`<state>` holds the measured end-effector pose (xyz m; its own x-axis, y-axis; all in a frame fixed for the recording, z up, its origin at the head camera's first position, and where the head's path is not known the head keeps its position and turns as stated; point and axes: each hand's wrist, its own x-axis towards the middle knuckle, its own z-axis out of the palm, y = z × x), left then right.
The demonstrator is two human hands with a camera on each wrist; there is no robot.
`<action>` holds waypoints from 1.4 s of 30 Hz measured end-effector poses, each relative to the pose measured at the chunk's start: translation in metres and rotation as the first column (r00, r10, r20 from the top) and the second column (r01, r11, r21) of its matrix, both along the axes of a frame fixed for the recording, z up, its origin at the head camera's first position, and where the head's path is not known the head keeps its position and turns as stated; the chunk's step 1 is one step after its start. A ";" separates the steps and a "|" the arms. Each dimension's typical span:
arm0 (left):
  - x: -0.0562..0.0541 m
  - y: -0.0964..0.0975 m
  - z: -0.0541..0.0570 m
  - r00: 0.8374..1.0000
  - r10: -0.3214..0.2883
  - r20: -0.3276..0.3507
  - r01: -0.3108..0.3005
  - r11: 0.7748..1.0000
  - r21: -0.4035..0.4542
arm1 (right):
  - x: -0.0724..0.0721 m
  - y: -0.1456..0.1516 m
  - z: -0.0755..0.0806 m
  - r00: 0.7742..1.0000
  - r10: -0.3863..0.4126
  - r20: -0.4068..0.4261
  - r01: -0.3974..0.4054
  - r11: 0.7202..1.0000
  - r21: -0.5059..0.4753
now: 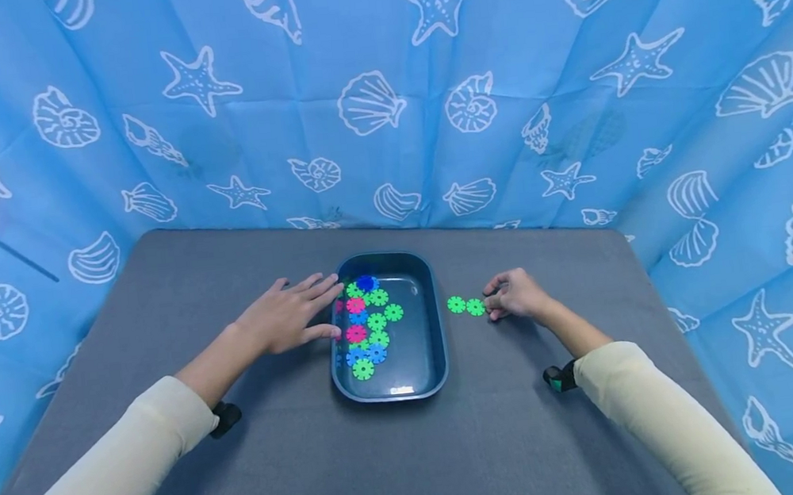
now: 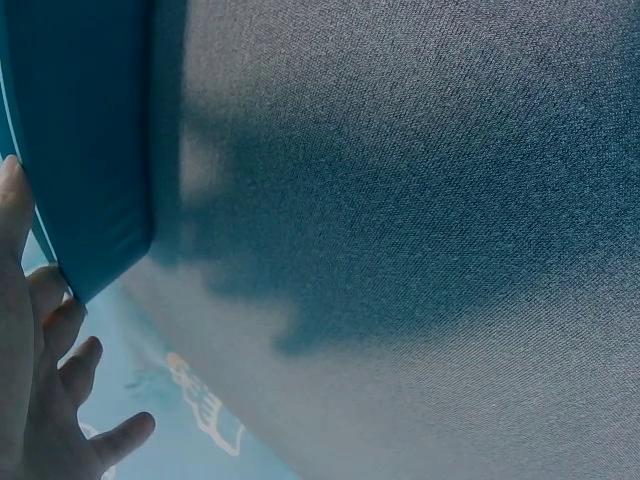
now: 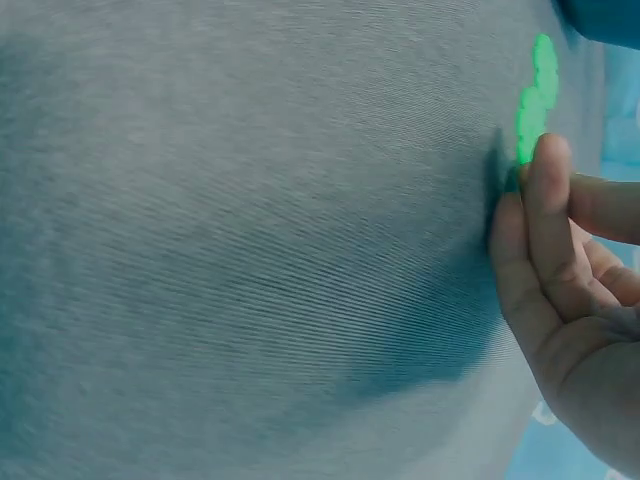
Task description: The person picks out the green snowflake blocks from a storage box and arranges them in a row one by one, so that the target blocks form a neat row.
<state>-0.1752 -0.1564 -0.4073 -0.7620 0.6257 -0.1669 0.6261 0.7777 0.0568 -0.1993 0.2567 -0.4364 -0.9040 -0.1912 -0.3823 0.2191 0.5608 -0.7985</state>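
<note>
A dark blue tray (image 1: 428, 340) sits mid-table, with several green, pink and blue notched plastic discs (image 1: 377, 322) gathered along its left side. My left hand (image 1: 299, 314) rests on the tray's left rim with its fingers spread. Right of the tray, the fingers and thumb of my right hand (image 1: 513, 296) pinch the edge of a green notched disc (image 1: 475, 307). A second green disc (image 1: 455, 305) adjoins it on the tray side. In the right wrist view the two form a short row out from my fingertips.
The grey cloth-covered table (image 1: 417, 461) extends around the tray. A blue curtain (image 1: 388, 160) with white shells and starfish hangs behind it and at both sides. Dark bands (image 1: 560, 377) circle my wrists near the sleeves.
</note>
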 end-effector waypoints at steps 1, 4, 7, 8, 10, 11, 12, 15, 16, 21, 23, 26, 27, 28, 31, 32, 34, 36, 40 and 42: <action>0.000 0.000 0.000 1.000 0.000 0.002 0.000 1.000 0.003 | -0.001 0.000 0.003 1.000 0.003 0.003 -0.003 1.000 -0.005; 0.000 0.000 -0.001 1.000 -0.002 0.001 0.002 1.000 0.006 | -0.004 -0.003 0.015 1.000 0.019 -0.010 -0.019 1.000 -0.013; 0.001 -0.001 0.000 1.000 -0.003 0.000 0.003 1.000 0.004 | -0.009 -0.011 0.029 0.998 0.043 -0.050 -0.043 0.999 -0.008; 0.001 -0.001 0.000 1.000 -0.004 -0.001 0.004 1.000 0.002 | -0.010 -0.014 0.035 0.997 0.051 -0.065 -0.051 0.999 0.001; 0.001 -0.002 0.000 1.000 -0.006 0.000 0.006 1.000 0.002 | -0.012 -0.023 0.045 0.993 0.068 -0.091 -0.066 0.997 0.026; 0.001 -0.002 0.001 1.000 -0.006 0.001 0.006 1.000 0.001 | -0.012 -0.028 0.051 0.991 0.086 -0.102 -0.082 0.996 0.038; 0.001 -0.002 0.001 1.000 -0.005 0.001 0.005 1.000 0.001 | -0.013 -0.033 0.056 0.989 0.099 -0.107 -0.095 0.994 0.045; 0.000 -0.001 0.002 1.000 -0.011 -0.002 0.011 1.000 0.002 | -0.010 -0.050 0.071 0.984 0.148 -0.104 -0.143 0.988 0.053; 0.000 -0.001 0.002 1.000 -0.014 -0.004 0.014 1.000 0.004 | -0.009 -0.056 0.075 0.981 0.165 -0.098 -0.161 0.986 0.046; -0.001 0.000 0.001 1.000 -0.015 -0.002 0.015 1.000 0.007 | -0.002 -0.089 0.083 0.957 0.283 -0.060 -0.283 0.959 0.008; -0.002 -0.001 0.001 1.000 -0.009 0.003 0.009 1.000 0.005 | 0.002 -0.102 0.081 0.936 0.350 -0.037 -0.350 0.937 0.003; -0.002 -0.001 0.000 1.000 -0.006 0.007 0.006 1.000 0.004 | 0.006 -0.120 0.073 0.899 0.438 0.007 -0.438 0.899 -0.001; -0.002 -0.001 -0.001 1.000 -0.004 0.009 0.004 1.000 0.005 | 0.008 -0.125 0.070 0.888 0.459 0.031 -0.459 0.888 -0.009; -0.002 -0.001 -0.001 1.000 -0.002 0.013 0.002 1.000 0.005 | 0.009 -0.130 0.067 0.878 0.475 0.063 -0.475 0.880 -0.015; -0.002 -0.001 -0.001 1.000 -0.003 0.010 0.003 1.000 0.006 | 0.013 -0.144 0.059 0.850 0.494 0.184 -0.495 0.868 -0.042; -0.002 -0.001 -0.001 1.000 -0.003 0.010 0.003 1.000 0.006 | 0.015 -0.148 0.058 0.838 0.496 0.227 -0.498 0.866 -0.054; -0.002 -0.001 -0.001 1.000 -0.003 0.008 0.003 1.000 0.002 | 0.016 -0.153 0.053 0.813 0.501 0.298 -0.501 0.862 -0.080; -0.002 0.000 0.000 1.000 -0.004 0.006 0.004 1.000 0.000 | 0.018 -0.157 0.050 0.788 0.510 0.346 -0.506 0.856 -0.109; -0.002 0.000 0.000 1.000 -0.002 0.014 0.002 1.000 -0.001 | 0.020 -0.161 0.046 0.750 0.532 0.394 -0.516 0.842 -0.155; -0.001 0.000 0.001 1.000 -0.007 0.013 0.007 1.000 0.002 | 0.020 -0.163 0.044 0.738 0.540 0.405 -0.521 0.837 -0.166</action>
<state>-0.1766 -0.1564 -0.4066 -0.7555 0.6310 -0.1759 0.6305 0.7734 0.0664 -0.1794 0.0942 -0.3920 -0.4037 -0.6143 -0.6780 0.2120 0.6581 -0.7224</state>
